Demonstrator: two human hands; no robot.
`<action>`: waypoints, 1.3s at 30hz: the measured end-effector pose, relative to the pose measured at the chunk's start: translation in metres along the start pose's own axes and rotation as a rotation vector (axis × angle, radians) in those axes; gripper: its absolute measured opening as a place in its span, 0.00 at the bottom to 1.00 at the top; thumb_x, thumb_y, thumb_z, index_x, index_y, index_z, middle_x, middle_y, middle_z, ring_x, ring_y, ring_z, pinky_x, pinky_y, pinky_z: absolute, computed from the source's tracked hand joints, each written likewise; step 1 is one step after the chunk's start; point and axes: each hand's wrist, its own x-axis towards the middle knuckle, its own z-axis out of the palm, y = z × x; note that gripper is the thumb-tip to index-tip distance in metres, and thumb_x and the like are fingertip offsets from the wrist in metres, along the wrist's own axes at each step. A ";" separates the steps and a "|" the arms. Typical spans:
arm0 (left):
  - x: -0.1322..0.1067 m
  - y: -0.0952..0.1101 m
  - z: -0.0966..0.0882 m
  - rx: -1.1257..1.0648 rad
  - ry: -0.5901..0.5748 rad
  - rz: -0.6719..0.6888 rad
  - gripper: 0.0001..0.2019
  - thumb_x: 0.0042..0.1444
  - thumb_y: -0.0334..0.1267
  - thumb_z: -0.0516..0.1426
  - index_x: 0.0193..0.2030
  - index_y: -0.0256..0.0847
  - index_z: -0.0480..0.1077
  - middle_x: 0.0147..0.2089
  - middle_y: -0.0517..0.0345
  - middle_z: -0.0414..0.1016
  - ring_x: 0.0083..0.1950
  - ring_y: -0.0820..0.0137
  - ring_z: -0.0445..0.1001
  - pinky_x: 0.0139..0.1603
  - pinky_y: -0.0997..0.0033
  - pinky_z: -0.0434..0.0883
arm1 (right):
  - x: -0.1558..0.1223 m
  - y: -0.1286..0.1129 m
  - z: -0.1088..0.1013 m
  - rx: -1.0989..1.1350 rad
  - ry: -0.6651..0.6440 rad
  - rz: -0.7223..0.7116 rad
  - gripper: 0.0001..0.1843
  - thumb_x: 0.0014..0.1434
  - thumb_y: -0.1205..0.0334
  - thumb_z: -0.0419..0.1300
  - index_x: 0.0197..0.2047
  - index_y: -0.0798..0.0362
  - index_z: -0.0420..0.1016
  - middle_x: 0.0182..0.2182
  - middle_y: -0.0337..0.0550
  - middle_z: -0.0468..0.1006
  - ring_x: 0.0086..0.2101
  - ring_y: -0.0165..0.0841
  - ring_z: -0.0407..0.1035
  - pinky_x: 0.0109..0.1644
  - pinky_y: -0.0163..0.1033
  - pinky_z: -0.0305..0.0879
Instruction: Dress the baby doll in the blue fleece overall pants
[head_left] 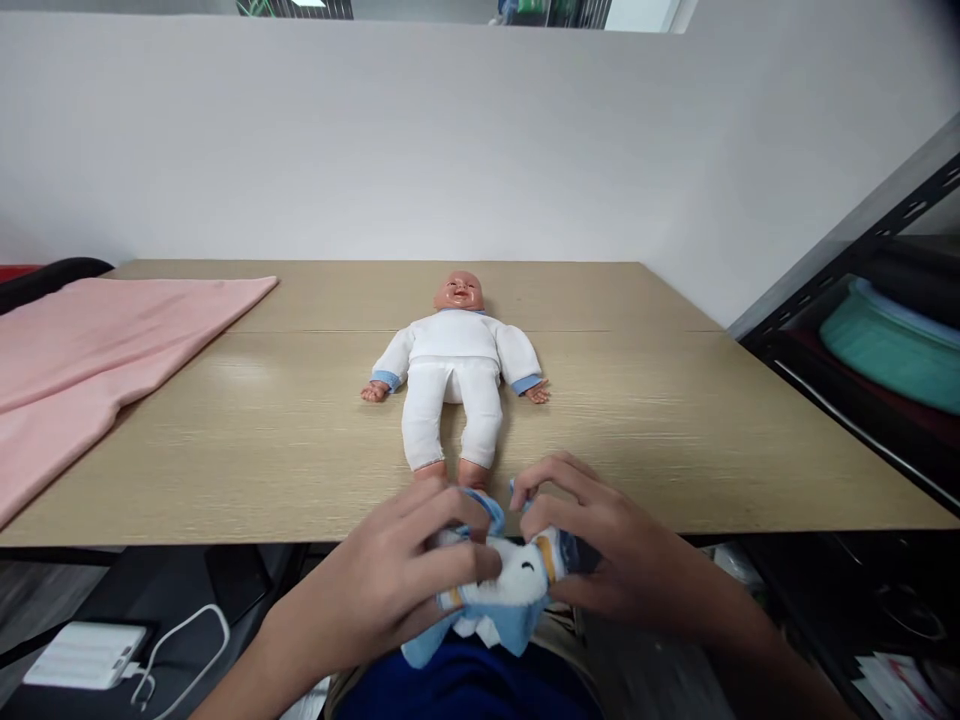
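Where the pink cloth point(97, 350) drapes over the far left of the table point(675, 430) and a white power bank point(84, 655) with its cable point(187, 640) lies lower down, nothing is being touched. The left hand point(390, 590) is closed on a small sock point(502, 595), thumb pressed against the curled fingers with knit bunched between them. The sock sits in mid-air at the table's near edge, just short of the feet of the doll point(455, 370), which lies on its back in white clothes. It is white with blue cuff and toe, and probably very light, soft and stretchy, limp unless held at two points. The blue cuff rim looks like the best place to hold it. The right hand point(607, 560) pinches the other side, fingers arched over the top. Whether this is one sock or a pair I cannot tell, since the hands cover much of it and the lower part is blurred. At the far right a dark shelf point(862, 300) holds a teal object point(885, 350), cut off by the frame.
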 end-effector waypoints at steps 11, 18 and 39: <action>0.001 -0.011 -0.010 -0.067 -0.144 -0.307 0.20 0.69 0.40 0.68 0.66 0.52 0.73 0.58 0.54 0.73 0.59 0.56 0.71 0.62 0.59 0.71 | 0.012 -0.003 0.006 -0.148 0.145 -0.228 0.19 0.70 0.75 0.59 0.58 0.46 0.78 0.42 0.39 0.76 0.45 0.34 0.70 0.53 0.40 0.67; -0.005 -0.016 -0.009 -0.242 0.029 -0.256 0.04 0.75 0.36 0.61 0.51 0.46 0.69 0.61 0.52 0.74 0.63 0.59 0.71 0.63 0.61 0.70 | 0.016 -0.003 0.004 -0.236 0.246 -0.324 0.10 0.68 0.74 0.64 0.46 0.48 0.75 0.55 0.45 0.81 0.56 0.39 0.72 0.69 0.47 0.67; 0.005 -0.053 -0.015 -0.775 -0.190 -0.370 0.26 0.67 0.63 0.64 0.44 0.37 0.80 0.38 0.59 0.78 0.40 0.66 0.74 0.45 0.70 0.75 | 0.049 0.011 -0.007 0.576 -0.175 0.148 0.20 0.72 0.48 0.66 0.60 0.48 0.84 0.52 0.43 0.88 0.55 0.43 0.81 0.66 0.50 0.76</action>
